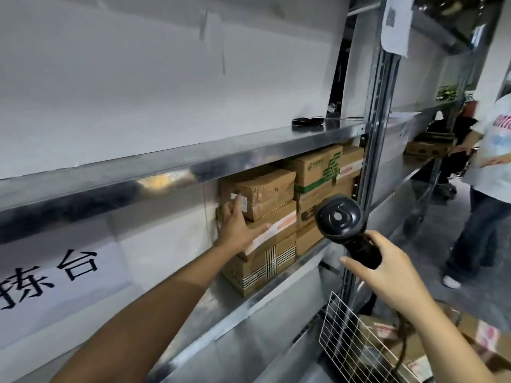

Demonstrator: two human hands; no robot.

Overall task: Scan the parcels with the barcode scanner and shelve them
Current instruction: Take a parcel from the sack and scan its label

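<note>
Brown cardboard parcels are stacked on the middle metal shelf (276, 294). My left hand (237, 226) reaches in with straight fingers and presses on the front of the stack, its fingertips on the taped top parcel (266, 193) and its palm against the parcel with the orange-white tape (279, 225). A striped box (265, 265) lies at the bottom. To the right stands a box with green print (318, 168). My right hand (387, 268) grips the handle of the black barcode scanner (341, 218), whose head points toward the parcels.
A wire cart (351, 346) at lower right holds more parcels. A dark object (307, 122) lies on the upper shelf. A grey shelf upright (378, 111) stands at right. Another person (486, 172) stands beside the shelving at far right. A paper sign (49, 277) hangs at lower left.
</note>
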